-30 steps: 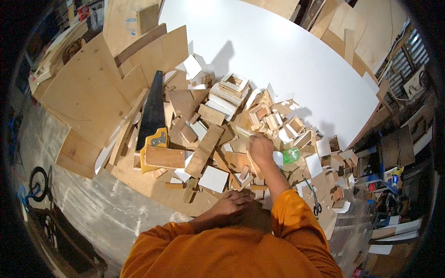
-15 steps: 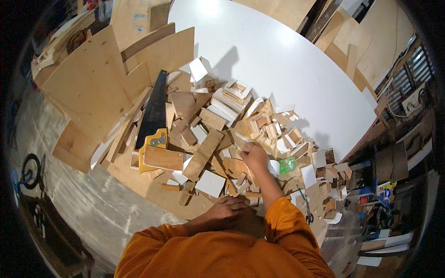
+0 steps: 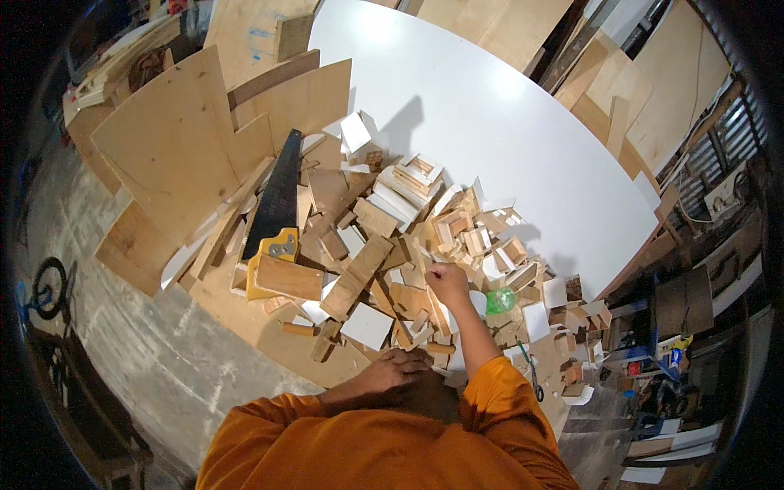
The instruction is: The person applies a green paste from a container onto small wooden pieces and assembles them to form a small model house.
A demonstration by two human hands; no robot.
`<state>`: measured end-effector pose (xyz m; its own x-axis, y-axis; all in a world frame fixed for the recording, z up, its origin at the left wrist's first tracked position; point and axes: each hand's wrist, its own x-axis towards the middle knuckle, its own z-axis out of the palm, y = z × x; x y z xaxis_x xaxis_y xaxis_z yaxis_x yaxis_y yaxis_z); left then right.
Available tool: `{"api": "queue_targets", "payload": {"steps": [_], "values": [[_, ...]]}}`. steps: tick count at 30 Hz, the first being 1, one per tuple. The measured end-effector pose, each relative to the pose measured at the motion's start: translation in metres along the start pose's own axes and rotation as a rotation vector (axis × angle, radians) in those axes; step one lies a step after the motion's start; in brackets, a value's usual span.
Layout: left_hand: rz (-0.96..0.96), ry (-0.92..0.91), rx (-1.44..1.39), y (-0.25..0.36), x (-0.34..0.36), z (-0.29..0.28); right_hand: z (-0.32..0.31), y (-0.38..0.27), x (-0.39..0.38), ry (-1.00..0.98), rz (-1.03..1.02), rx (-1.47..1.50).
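Observation:
Over the middle of a heap of wood offcuts, my right hand is closed in a pinch. Whatever it may hold is too small to make out. A green translucent plastic object lies just right of that wrist. My left hand rests low in front of my body by the heap's near edge, its fingers loosely stretched to the right. A white-faced offcut lies just beyond it. A long plank piece slants across the heap between the hands and a handsaw with a yellow handle.
A large white panel spans the far side. Plywood sheets stand at the left. A wood block lies over the saw's handle. Scissors lie at the right edge of the worktop. Small wooden pieces pile up beyond my right hand.
The whole view has shifted slightly. My right hand has drawn back a little toward me from the offcuts, still closed. My left hand stays almost where it was.

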<state>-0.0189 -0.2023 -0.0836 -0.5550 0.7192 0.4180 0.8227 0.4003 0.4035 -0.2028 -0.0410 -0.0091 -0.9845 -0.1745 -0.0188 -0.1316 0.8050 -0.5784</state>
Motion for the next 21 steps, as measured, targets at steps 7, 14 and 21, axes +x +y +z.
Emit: {"api": "queue_targets", "payload": {"steps": [7,14,21], "values": [[-0.040,0.056,-0.019,0.006,0.001,-0.005,-0.018,-0.006,-0.044,-0.101,0.049,0.367],[0.016,0.128,0.037,0.009,0.006,-0.020,-0.040,-0.026,-0.106,-0.164,0.074,0.420],[-0.329,0.479,-0.595,0.040,0.027,-0.070,-0.052,-0.021,-0.182,-0.142,-0.070,0.453]]}}
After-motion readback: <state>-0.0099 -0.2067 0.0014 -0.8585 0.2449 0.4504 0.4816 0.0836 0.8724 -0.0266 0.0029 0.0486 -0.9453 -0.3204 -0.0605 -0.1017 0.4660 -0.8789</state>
